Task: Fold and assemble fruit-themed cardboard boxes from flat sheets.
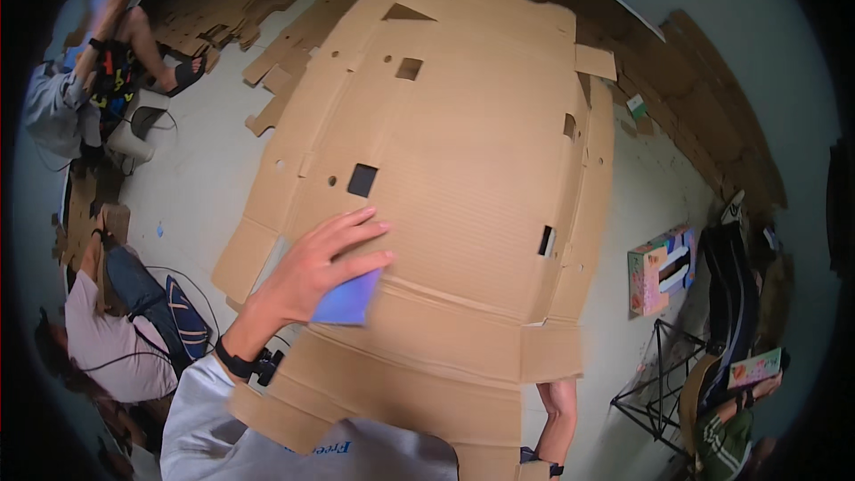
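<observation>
A large flattened cardboard sheet (472,160) fills the middle of the head view, plain brown side up, with creases, side flaps, and several square and round holes. My left hand (325,263) is over its left side, fingers stretched to the right. Its thumb and palm close over a small blue-purple card piece (347,301), which sticks out below the thumb. My right forearm (557,414) comes up from the lower edge beneath the sheet's near right corner. The sheet hides my right hand and its fingers.
Brown cardboard scraps (214,9) lie along the far wall. A printed carton (661,269) and a black wire stand (655,383) are on the right, near a person holding a printed box (755,369). Two people sit at left, beside a white stool (138,125) and cables.
</observation>
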Tool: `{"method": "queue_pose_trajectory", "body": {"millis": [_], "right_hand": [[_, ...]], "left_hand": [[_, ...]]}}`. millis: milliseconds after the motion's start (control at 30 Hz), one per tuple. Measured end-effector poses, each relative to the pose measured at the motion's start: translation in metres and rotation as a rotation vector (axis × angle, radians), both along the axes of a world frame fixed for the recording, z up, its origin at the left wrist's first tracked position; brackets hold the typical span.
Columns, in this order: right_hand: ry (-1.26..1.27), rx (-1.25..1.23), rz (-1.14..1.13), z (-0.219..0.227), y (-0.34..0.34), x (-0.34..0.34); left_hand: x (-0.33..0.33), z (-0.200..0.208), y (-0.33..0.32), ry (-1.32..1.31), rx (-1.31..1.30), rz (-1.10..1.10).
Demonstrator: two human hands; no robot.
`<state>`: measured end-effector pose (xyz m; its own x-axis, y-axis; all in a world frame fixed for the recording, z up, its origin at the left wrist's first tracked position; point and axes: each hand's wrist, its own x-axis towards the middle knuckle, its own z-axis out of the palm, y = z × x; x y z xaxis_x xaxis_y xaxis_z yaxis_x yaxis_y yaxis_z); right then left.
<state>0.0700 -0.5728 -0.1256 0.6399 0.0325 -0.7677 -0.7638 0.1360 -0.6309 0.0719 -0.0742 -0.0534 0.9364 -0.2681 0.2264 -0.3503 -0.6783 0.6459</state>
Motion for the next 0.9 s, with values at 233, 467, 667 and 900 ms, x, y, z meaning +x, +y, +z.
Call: {"method": "queue_pose_trajectory", "body": {"millis": [233, 467, 667, 900], "right_hand": [[-0.424, -0.223, 0.052, 0.033, -0.017, 0.0], [-0.364, -0.072, 0.014, 0.034, -0.007, 0.029], [-0.507, -0.428, 0.147, 0.02, 0.018, 0.081], [-0.57, -0.605, 0.32, 0.033, 0.047, 0.124]], "left_hand": [[-0.009, -0.006, -0.001, 0.262, -0.027, 0.104], [-0.008, -0.02, 0.005, 0.256, -0.034, 0.105], [-0.006, -0.015, 0.0, 0.296, -0.033, 0.094], [-0.003, 0.015, 0.009, 0.463, -0.054, -0.034]]}}
